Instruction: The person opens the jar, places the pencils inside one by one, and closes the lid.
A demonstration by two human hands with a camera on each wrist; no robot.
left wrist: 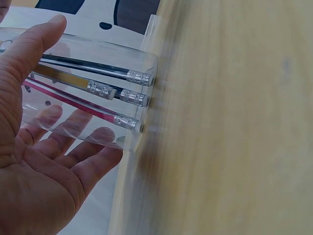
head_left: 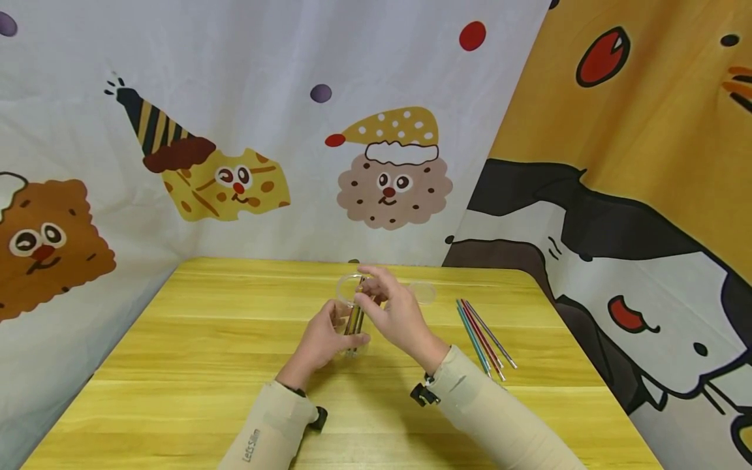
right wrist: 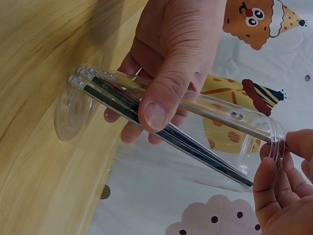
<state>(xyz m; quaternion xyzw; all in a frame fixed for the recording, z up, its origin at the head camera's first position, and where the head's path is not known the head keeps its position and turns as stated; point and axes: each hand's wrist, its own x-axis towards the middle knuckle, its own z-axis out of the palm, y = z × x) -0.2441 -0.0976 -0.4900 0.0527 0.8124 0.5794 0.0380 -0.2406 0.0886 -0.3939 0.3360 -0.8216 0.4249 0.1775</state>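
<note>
My left hand (head_left: 323, 336) holds a clear plastic tube (right wrist: 215, 169) upright on the table, thumb on one side and fingers on the other. Inside stand several pencils: dark green ones (right wrist: 110, 102), a pink-red one (left wrist: 73, 102) and a yellow one (left wrist: 66, 76). The yellow pencil's eraser end hangs above the tube's base, while the others reach down to it. At the tube's open mouth, my right hand (head_left: 399, 316) pinches the yellow pencil's upper end; fingers partly hide the contact.
Several loose pencils (head_left: 483, 336), teal, red and purple, lie right of my right hand. Behind that hand lies a clear round lid (head_left: 423, 292). A printed cloth (head_left: 305, 215) hangs behind the wooden table (head_left: 205, 365).
</note>
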